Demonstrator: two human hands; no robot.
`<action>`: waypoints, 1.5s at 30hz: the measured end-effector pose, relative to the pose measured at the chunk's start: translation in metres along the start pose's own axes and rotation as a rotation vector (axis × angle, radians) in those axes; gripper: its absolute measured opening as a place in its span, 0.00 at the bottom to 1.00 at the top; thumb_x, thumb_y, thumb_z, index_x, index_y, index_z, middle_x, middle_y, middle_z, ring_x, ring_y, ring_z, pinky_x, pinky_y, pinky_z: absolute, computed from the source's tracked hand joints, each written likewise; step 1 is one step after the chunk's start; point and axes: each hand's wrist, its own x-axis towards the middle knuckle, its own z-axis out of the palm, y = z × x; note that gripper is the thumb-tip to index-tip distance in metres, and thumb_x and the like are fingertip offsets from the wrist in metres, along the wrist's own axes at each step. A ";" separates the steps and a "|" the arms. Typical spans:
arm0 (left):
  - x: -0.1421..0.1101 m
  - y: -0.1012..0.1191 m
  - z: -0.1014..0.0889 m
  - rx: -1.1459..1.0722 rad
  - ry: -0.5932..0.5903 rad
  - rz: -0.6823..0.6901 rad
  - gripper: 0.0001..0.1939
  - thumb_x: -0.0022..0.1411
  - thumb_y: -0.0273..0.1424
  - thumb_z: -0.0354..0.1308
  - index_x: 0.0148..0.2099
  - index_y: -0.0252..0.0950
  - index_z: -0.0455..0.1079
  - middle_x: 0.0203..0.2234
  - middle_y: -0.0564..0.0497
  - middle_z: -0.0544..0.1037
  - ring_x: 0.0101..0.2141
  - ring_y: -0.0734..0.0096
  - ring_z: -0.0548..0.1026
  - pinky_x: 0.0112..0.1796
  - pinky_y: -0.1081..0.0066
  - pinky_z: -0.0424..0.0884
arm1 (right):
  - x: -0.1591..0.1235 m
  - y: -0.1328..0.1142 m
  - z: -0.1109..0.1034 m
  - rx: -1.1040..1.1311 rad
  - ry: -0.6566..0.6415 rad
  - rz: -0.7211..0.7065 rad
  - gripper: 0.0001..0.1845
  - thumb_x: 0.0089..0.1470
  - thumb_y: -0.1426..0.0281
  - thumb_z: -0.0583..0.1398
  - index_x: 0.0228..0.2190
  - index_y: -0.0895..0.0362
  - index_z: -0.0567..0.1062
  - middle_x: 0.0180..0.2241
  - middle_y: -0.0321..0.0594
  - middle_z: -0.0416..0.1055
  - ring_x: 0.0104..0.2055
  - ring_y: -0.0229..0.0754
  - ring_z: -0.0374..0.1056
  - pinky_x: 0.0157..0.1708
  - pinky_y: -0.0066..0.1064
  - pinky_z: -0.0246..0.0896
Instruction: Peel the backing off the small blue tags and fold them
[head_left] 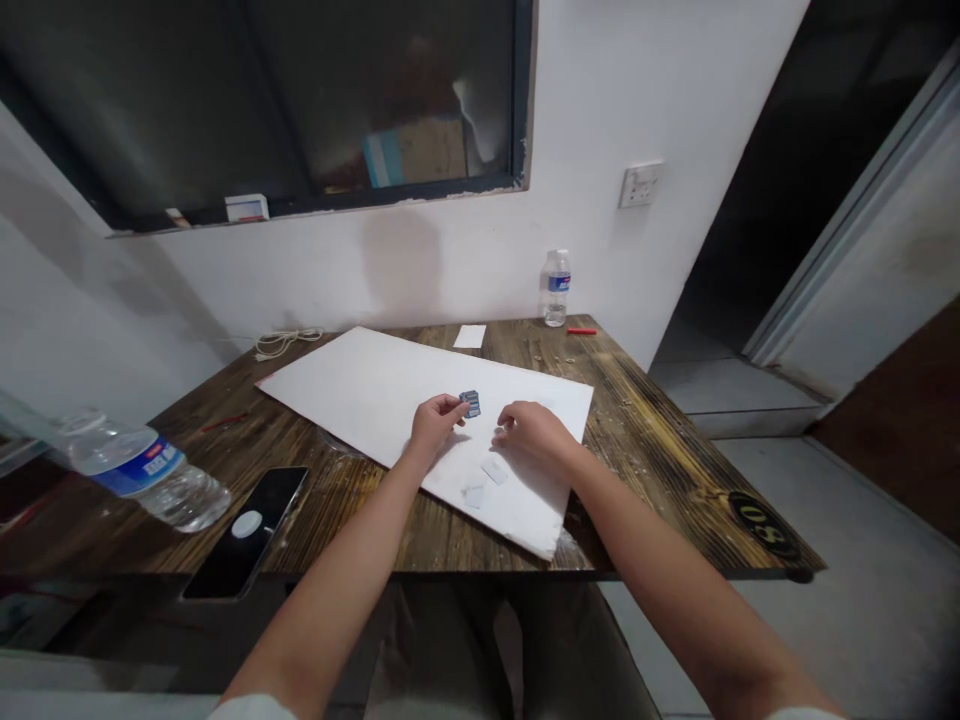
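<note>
My left hand pinches a small blue-grey rectangular piece with stripe-like markings between thumb and fingers, just above a large white board. To its right, my right hand has its fingers curled over the same board. A bit of something pale shows at those fingertips, too small to name. Between my forearms, two small pale flat pieces lie on the board: one square-looking, the other closer to the board's front edge.
The board lies aslant on a dark wooden table. A phone with a white disc and a tilted water bottle are at left. Behind stand another bottle, a red pen-like stick, white paper and a coiled cable.
</note>
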 end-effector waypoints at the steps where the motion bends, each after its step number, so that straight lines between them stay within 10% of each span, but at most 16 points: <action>1: 0.000 0.000 0.000 -0.002 0.011 -0.002 0.16 0.44 0.42 0.67 0.29 0.34 0.71 0.17 0.53 0.73 0.21 0.74 0.69 0.21 0.75 0.61 | -0.002 -0.001 -0.002 -0.073 -0.033 -0.004 0.12 0.43 0.62 0.68 0.30 0.55 0.78 0.34 0.40 0.75 0.36 0.43 0.69 0.31 0.29 0.57; 15: 0.002 -0.002 -0.002 -0.008 -0.008 0.025 0.16 0.43 0.42 0.67 0.27 0.34 0.70 0.18 0.54 0.72 0.21 0.75 0.69 0.22 0.74 0.64 | -0.012 -0.021 -0.004 -0.521 -0.201 -0.223 0.11 0.54 0.73 0.54 0.33 0.61 0.78 0.36 0.49 0.73 0.35 0.45 0.69 0.32 0.32 0.56; 45: 0.003 -0.006 0.000 0.032 -0.033 0.046 0.16 0.44 0.41 0.67 0.28 0.34 0.72 0.21 0.52 0.74 0.22 0.73 0.71 0.25 0.72 0.67 | -0.014 -0.023 -0.002 -0.531 -0.263 -0.202 0.15 0.57 0.77 0.50 0.41 0.62 0.73 0.38 0.50 0.70 0.38 0.46 0.68 0.35 0.33 0.58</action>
